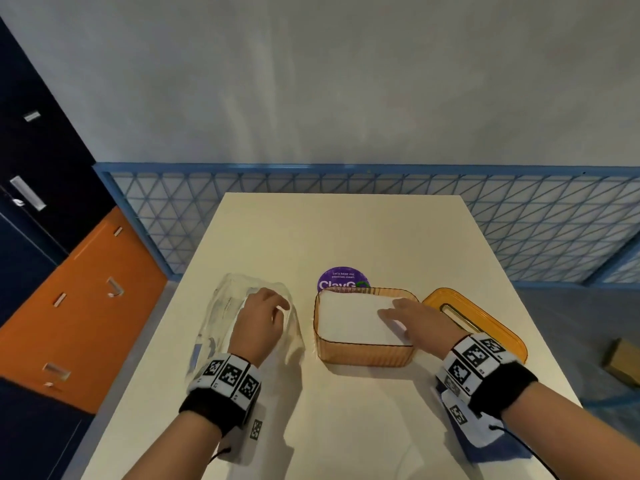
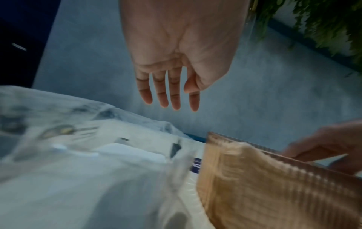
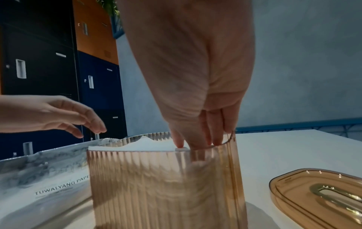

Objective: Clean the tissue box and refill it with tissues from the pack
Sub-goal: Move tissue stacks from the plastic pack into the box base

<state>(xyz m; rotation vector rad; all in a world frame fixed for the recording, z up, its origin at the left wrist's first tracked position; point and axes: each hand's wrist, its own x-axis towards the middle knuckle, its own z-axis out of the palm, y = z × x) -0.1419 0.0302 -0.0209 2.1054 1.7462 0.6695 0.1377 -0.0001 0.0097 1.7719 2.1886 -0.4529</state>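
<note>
Refill mostly done: tissues (image 1: 349, 318) fill the amber tissue box (image 1: 363, 353). Right hand (image 1: 420, 322) fingers extended, pressing the stack down. Left hand (image 1: 259, 317) relaxed, holding nothing, over the pack (image 1: 221, 306). Lid (image 1: 498, 327) off beyond the right fingers; closing remains.

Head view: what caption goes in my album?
Right hand pats tissues into amber box; left hand over pack.

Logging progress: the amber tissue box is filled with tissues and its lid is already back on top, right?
Not quite. The tissue box does hold tissues, but its lid lies on the table to the right of the box, as the head view shows.
</note>
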